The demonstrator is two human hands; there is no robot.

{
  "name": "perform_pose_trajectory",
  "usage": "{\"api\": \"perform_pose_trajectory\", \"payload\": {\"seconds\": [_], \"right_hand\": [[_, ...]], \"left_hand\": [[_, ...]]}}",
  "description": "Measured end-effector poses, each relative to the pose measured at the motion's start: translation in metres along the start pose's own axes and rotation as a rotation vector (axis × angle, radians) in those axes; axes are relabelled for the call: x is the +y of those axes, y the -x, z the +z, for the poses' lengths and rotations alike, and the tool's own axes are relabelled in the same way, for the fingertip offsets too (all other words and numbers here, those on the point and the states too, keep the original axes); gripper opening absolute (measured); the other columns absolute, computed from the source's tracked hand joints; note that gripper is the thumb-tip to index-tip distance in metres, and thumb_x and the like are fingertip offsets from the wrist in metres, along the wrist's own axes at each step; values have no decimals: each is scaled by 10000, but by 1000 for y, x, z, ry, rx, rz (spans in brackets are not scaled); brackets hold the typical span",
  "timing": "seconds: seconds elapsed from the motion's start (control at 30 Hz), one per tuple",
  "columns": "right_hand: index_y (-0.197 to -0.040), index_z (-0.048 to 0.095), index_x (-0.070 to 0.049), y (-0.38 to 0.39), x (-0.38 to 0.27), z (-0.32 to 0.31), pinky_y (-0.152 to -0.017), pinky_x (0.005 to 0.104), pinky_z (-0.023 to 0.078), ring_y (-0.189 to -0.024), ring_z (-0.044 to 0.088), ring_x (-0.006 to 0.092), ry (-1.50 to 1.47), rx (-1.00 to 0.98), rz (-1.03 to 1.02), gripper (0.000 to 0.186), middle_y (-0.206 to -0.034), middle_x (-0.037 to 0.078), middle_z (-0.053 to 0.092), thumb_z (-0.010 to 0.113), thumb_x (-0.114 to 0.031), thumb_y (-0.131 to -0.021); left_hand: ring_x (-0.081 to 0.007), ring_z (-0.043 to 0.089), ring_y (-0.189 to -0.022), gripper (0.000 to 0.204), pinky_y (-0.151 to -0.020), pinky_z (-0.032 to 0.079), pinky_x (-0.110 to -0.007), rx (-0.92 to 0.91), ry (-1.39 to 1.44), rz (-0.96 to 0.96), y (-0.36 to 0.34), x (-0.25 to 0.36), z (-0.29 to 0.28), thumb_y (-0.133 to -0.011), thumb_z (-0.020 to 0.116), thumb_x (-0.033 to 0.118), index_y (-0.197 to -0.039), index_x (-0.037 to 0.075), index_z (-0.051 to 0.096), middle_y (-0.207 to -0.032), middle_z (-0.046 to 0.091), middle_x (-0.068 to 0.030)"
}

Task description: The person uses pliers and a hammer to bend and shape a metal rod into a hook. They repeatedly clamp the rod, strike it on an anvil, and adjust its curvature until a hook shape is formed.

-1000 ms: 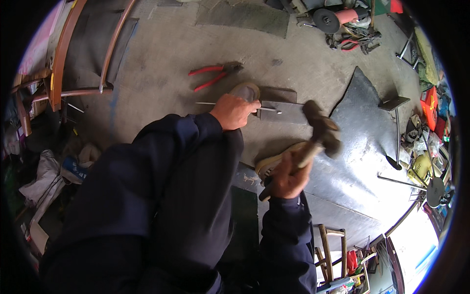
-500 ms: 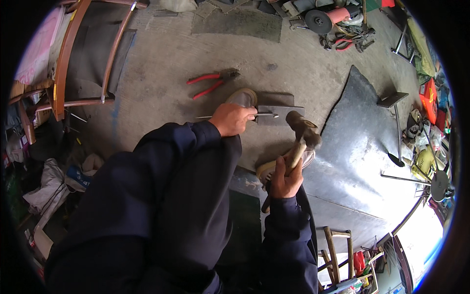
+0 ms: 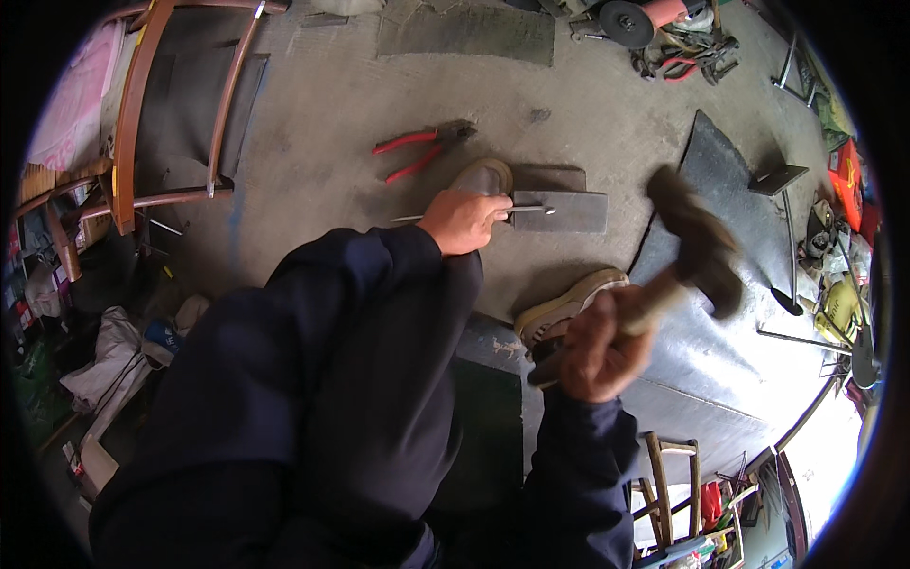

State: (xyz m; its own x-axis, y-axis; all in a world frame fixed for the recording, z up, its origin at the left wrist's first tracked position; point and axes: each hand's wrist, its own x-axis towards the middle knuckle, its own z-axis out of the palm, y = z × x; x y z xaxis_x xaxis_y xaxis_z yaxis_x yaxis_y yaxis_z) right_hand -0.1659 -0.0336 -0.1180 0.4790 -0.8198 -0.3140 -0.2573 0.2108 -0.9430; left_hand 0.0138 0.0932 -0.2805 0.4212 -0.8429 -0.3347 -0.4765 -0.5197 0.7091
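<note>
My left hand (image 3: 464, 222) is closed around a thin metal rod (image 3: 529, 209). The rod's right end, which looks rounded, lies over a flat grey metal block (image 3: 573, 216) on the floor. A second flat piece (image 3: 550, 177) sits just behind that block. In my right hand (image 3: 605, 353) is a hammer (image 3: 697, 242), gripped by its wooden handle. Its head is raised to the right of the block, apart from the rod and blurred by motion. Red-handled pliers (image 3: 422, 150) lie on the floor beyond my left hand.
A large dark metal sheet (image 3: 720, 190) covers the floor at the right. An angle grinder (image 3: 630, 24) and several hand tools (image 3: 687, 64) lie at the far right. At the left stands a brown-framed chair (image 3: 123, 123). My shoes flank the block.
My right hand has swung the hammer up and to the right, away from the block. The left hand still holds the rod over the block. The whole view has shifted slightly.
</note>
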Motion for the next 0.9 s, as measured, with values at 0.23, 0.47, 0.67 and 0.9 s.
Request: {"api": "perform_pose_trajectory", "payload": {"seconds": [0.23,0.47,0.67,0.9], "right_hand": [[-1041,547,8,-14,45,2,-587,398,518,-621,663,318,746,-274,-8,208,-747,206,635,650,-150,-954],[-1015,597,4,6,37,-23,-666,307,508,-688,610,150,276,-9,45,165,-762,81,653,674,-128,-952],[-991,586,-21,3,62,-19,-625,369,509,-647,650,252,483,-143,72,198,-731,158,645,674,-195,-957],[-993,545,-15,0,84,-17,-572,401,491,-595,637,279,530,-237,68,262,-679,158,614,692,-228,-954]], "left_hand": [[-367,698,-936,245,-827,549,-472,-106,-125,20,-1,9,-5,-940,614,265,-1135,167,724,-1083,729,-130],[-314,676,-896,285,-820,501,-391,-176,377,-63,-1,5,-1,-1015,564,282,-1052,44,716,-977,720,-164],[-198,601,-842,298,-842,461,-330,-313,491,-125,-9,-4,-4,-1037,518,276,-977,52,706,-865,657,-106],[-236,596,-829,297,-820,462,-360,-275,482,-65,-9,0,-4,-1037,517,270,-939,42,680,-869,642,-125]]}}
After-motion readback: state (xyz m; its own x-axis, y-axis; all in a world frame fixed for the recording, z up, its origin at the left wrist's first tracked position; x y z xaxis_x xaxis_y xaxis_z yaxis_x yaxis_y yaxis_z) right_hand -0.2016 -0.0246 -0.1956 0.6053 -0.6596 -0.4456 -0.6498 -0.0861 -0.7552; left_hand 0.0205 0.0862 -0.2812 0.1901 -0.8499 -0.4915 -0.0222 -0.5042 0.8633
